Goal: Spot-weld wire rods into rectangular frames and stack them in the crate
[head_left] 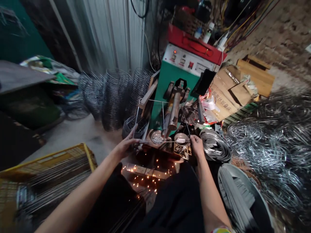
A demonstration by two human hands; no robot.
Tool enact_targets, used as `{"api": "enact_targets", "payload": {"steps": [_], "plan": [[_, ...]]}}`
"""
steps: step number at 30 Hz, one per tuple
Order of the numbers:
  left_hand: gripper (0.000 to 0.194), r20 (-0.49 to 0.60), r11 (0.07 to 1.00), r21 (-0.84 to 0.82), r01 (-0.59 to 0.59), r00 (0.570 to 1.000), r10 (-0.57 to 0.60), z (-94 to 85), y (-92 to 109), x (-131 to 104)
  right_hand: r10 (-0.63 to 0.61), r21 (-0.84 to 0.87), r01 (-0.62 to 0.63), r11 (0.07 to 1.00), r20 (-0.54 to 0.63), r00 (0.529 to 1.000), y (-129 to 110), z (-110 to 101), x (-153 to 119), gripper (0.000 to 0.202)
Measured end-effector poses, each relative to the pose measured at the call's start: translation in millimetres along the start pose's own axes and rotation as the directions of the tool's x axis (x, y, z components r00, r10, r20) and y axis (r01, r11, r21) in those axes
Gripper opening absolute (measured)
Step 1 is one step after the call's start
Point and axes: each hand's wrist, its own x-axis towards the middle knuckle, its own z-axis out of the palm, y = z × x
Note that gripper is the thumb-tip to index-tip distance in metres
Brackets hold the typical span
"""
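A thin metal wire frame (163, 116) spans the space between my two hands, below the arm of a green welding machine (163, 76). My left hand (128, 143) pinches the frame's left end, with one finger stretched up along the wire. At the right end, my right hand (196, 144) has its fingers closed on the same frame. The front wire crosses under the machine's electrode (173, 121), where the contact is too small to make out. Orange sparks (150, 179) fly below. A round dish of small metal pieces (157, 137) sits beside the electrode.
Wire coils (113, 100) stand behind on the left. A yellow crate (84, 149) with metal rods is at lower left. To the right are a wire bundle (215, 145), a basin (261, 197) with flat strips, a cardboard box (224, 94) and tangled wire rings (267, 145).
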Motion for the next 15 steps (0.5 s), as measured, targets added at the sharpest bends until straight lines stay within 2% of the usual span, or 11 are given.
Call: {"api": "enact_targets", "payload": {"steps": [2,4,7,9,12,15], "plan": [[0.102,0.001,1.000,-0.013,0.008,1.000,-0.008,1.5,-9,-30,0.007,0.024,-0.008,1.000,0.052,0.999,-2,-2,-25,0.051],[0.105,-0.013,0.999,-0.011,0.034,0.999,-0.034,1.6,-25,-68,0.040,0.078,-0.052,0.996,0.145,0.989,0,-9,-63,0.050],[0.112,-0.001,0.991,0.028,0.133,0.991,-0.133,-2.1,-52,-123,0.126,0.106,-0.158,0.982,0.255,0.959,13,-29,-137,0.046],[0.117,0.018,0.981,0.029,0.193,0.981,-0.194,-6.6,-60,-146,0.193,0.071,-0.219,0.973,0.267,0.944,25,-45,-187,0.044],[0.105,-0.061,0.982,-0.028,0.187,0.980,-0.188,-14.1,-45,-148,0.261,0.030,-0.281,0.959,0.284,0.923,38,-68,-245,0.042],[0.076,-0.159,0.978,-0.055,0.201,0.965,-0.208,-16.6,-5,-127,0.256,-0.018,-0.262,0.965,0.282,0.925,34,-88,-273,0.039]]}}
